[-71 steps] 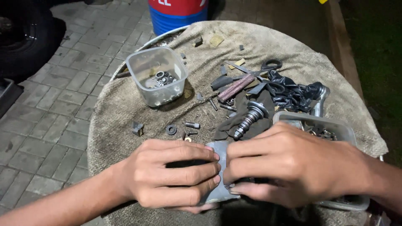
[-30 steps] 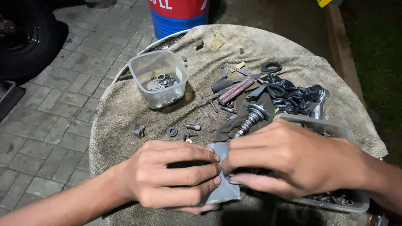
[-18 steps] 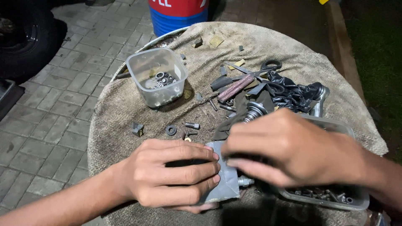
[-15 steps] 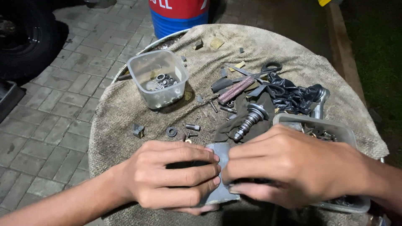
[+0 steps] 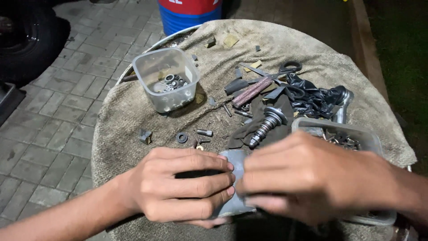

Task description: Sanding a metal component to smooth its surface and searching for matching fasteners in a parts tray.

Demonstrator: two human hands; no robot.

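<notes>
My left hand (image 5: 183, 185) and my right hand (image 5: 312, 178) meet at the near edge of a round table covered with a grey-brown cloth (image 5: 133, 116). Both grip a grey sheet-like piece (image 5: 235, 160) between them, the fingers curled over it so most of it is hidden. Just beyond my right hand lies a ribbed metal shaft part (image 5: 266, 126) on a dark rag.
A clear plastic tub (image 5: 166, 85) with washers and nuts stands at the back left. A second clear tray (image 5: 352, 138) of metal bits sits under my right wrist. Loose bolts, a washer (image 5: 181, 137), a reddish-handled tool (image 5: 251, 92), scissors (image 5: 289, 68) and black rubber pieces (image 5: 314, 99) lie scattered. A blue-and-red barrel (image 5: 189, 13) stands behind.
My right hand lifted slightly over the grey piece about half a second ago and has come back down onto it. My left hand has kept its grip in place.
</notes>
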